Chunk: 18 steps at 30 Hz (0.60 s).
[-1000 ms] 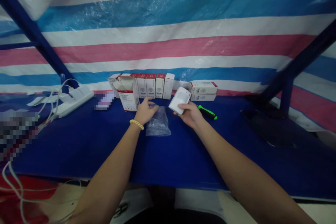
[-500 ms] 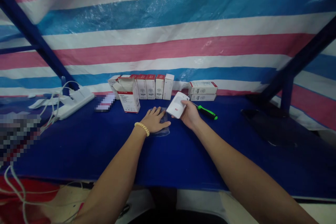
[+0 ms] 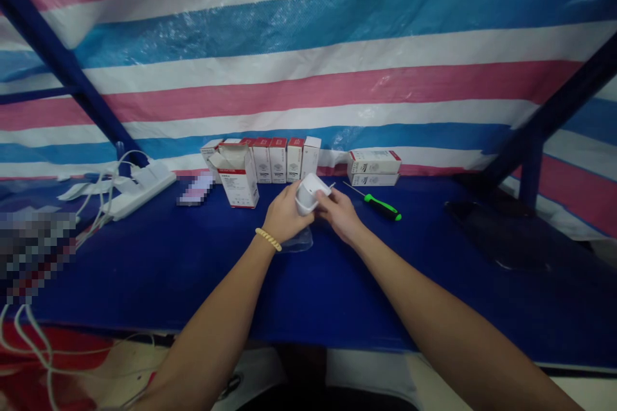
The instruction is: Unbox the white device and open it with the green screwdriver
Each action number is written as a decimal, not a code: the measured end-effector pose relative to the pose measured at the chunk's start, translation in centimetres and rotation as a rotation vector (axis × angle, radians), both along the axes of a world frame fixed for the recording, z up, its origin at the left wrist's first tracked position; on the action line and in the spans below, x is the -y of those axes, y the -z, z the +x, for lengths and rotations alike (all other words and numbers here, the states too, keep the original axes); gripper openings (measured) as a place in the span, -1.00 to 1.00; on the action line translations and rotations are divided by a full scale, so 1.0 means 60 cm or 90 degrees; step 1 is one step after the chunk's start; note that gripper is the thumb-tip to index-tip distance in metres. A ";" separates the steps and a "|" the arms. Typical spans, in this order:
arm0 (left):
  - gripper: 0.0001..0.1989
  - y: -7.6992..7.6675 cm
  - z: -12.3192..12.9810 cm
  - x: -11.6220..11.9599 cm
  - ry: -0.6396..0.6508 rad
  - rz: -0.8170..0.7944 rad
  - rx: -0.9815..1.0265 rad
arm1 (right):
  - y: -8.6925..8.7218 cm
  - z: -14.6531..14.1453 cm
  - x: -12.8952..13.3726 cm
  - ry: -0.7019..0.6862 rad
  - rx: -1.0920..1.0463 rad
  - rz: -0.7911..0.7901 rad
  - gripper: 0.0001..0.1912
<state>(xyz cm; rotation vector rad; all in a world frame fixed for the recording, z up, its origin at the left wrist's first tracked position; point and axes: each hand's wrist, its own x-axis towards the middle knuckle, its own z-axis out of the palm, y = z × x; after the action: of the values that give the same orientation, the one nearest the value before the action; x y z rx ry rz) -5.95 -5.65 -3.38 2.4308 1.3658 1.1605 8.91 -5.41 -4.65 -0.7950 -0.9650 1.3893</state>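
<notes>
Both hands are on a white plastic device above the middle of the blue table. My left hand, with a yellow twisted band at its wrist, wraps round the device's left side. My right hand pinches its right side. A clear plastic bag lies flat beneath, partly covered by my left hand. Just right of my right hand lies a green and black screwdriver. An opened white and red box stands behind and to the left of my left hand.
Several white and red boxes stand in a row at the back. Two more boxes are stacked right of them. A white power strip with cables is at the left. A dark flat object lies on the blue table.
My left hand has lifted off the plastic bag and closed round the device. My right hand has brought the device left and turned it.
</notes>
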 end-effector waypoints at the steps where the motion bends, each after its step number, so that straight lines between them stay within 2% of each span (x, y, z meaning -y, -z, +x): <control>1: -0.34 0.000 -0.001 -0.001 -0.018 0.018 -0.010 | -0.002 0.002 0.000 -0.003 0.004 0.002 -0.58; 5: -0.37 0.005 -0.007 -0.008 -0.062 0.061 -0.054 | -0.008 0.008 0.000 0.037 -0.010 -0.002 -0.57; 9: -0.32 0.008 -0.006 -0.007 -0.038 0.044 -0.026 | -0.009 0.009 -0.001 0.113 -0.029 0.013 -0.56; 13: -0.40 -0.003 -0.005 -0.004 -0.027 0.051 -0.031 | -0.009 0.016 -0.004 0.163 0.033 0.039 -0.60; 16: -0.42 -0.014 -0.015 -0.006 -0.047 0.086 -0.063 | -0.013 0.031 -0.011 0.163 0.060 0.012 -0.64; 18: -0.42 -0.019 -0.026 -0.010 -0.073 0.112 -0.075 | -0.018 0.048 -0.019 0.197 0.051 -0.014 -0.67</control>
<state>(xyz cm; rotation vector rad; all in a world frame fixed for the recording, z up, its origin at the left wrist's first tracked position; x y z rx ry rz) -7.49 -5.04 -2.27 2.6113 1.5153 1.2299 11.79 -4.25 -3.54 -0.9787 -0.8476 1.1079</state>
